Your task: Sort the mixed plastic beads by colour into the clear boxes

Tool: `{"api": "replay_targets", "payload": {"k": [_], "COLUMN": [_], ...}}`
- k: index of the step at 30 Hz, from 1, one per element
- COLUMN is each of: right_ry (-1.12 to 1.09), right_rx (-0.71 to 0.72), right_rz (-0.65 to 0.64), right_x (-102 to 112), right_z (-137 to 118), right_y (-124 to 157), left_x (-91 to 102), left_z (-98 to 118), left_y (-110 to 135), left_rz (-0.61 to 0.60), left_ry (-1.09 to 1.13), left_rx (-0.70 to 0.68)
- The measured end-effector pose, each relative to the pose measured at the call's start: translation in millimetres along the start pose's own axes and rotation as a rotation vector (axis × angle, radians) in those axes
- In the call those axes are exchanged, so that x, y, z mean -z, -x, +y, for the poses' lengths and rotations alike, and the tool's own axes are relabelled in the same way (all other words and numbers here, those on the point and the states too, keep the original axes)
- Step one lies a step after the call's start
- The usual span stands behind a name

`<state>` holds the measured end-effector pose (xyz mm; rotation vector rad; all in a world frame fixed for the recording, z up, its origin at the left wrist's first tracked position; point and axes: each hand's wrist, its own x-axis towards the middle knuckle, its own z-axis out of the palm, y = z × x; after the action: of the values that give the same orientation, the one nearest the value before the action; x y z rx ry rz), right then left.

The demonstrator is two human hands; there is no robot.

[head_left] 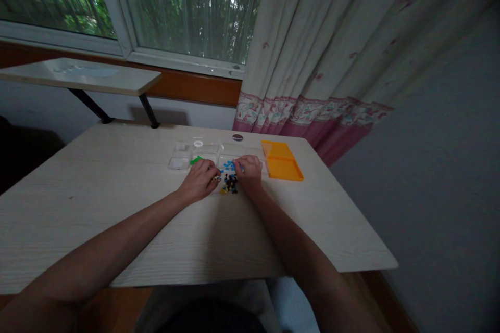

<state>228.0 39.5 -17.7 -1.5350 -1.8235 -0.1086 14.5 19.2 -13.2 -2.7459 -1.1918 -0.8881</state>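
My left hand (200, 179) rests low over the table with its fingers curled together beside a pile of small mixed pieces (229, 184) in black, yellow and blue. Small light-coloured bits show at its fingertips; their kind is too small to make out. My right hand (250, 170) bends over the near edge of a clear compartment tray (232, 148), thumb and fingers drawn together beside small blue pieces (228, 165) lying in one compartment. Whatever it pinches is hidden. Green pieces (196, 159) lie in another compartment, just beyond my left hand.
An orange plastic case (282, 161) lies right of the tray. A round dark disc (237, 137) is near the table's back edge. At back left, a raised shelf (128, 79) stands on black legs. Patterned curtains (308, 62) hang behind the pale wooden table (128, 187).
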Motion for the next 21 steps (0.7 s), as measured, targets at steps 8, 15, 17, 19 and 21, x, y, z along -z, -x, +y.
{"api": "replay_targets", "payload": {"k": [8,15,17,19,21], "right_ry": [-0.027,-0.05,-0.049,-0.046,-0.046], "right_rx": [0.055,0.083,0.093,0.1,0.107], "right_rz": [0.017,0.035,0.038,0.039,0.045], "right_x": [-1.0,-1.9,-2.2,-2.1,-1.2], "right_z": [0.1,-0.7,-0.2,0.3,0.2], "right_y": [1.1,1.0,0.9,0.9,1.4], "left_x": [0.7,3.2,3.6,3.3,2.8], "left_z": [0.7,2.3,2.5,2.7,3.0], "left_y": [-1.0,-2.0,-2.4,-2.8,-3.0], "left_rz": [-0.029,-0.058,-0.069,-0.074,-0.069], "left_ry": [0.018,0.022,0.024,0.031,0.044], "left_rx": [0.0,-0.022,-0.033,-0.041,-0.045]}}
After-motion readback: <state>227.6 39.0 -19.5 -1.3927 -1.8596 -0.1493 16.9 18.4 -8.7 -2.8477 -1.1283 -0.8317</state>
